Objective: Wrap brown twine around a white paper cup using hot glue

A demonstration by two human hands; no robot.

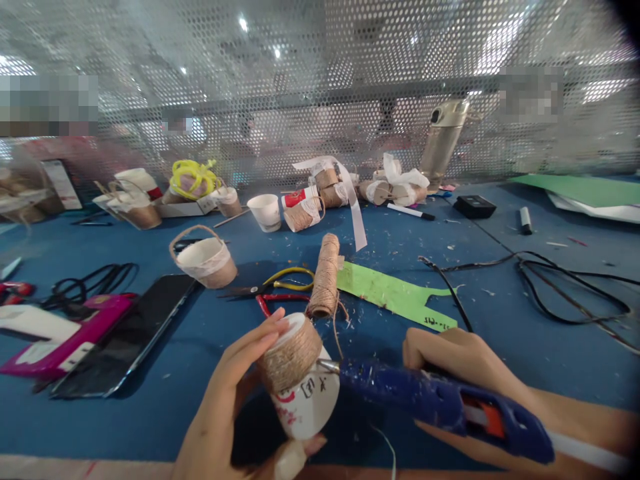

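Observation:
My left hand [225, 393] is wrapped round a white paper cup [305, 407], tilted on its side, with brown twine wound round its upper part. My right hand [460, 367] grips a blue glue gun [415, 393], whose metal tip meets the cup at the lower edge of the twine. Just behind the cup lies a roll of twine [326, 277], its loose strand hanging toward the cup. Scissors [285, 283] with yellow and red handles lie left of the roll, and a green paper strip [390, 293] lies to its right.
A small basket [207, 260], a dark phone [130, 333] and a magenta device [75, 333] are on the left of the blue table [200, 427]. Several twine-wrapped cups line the back. Black cable [530, 287] and a metal bottle [445, 140] are on the right.

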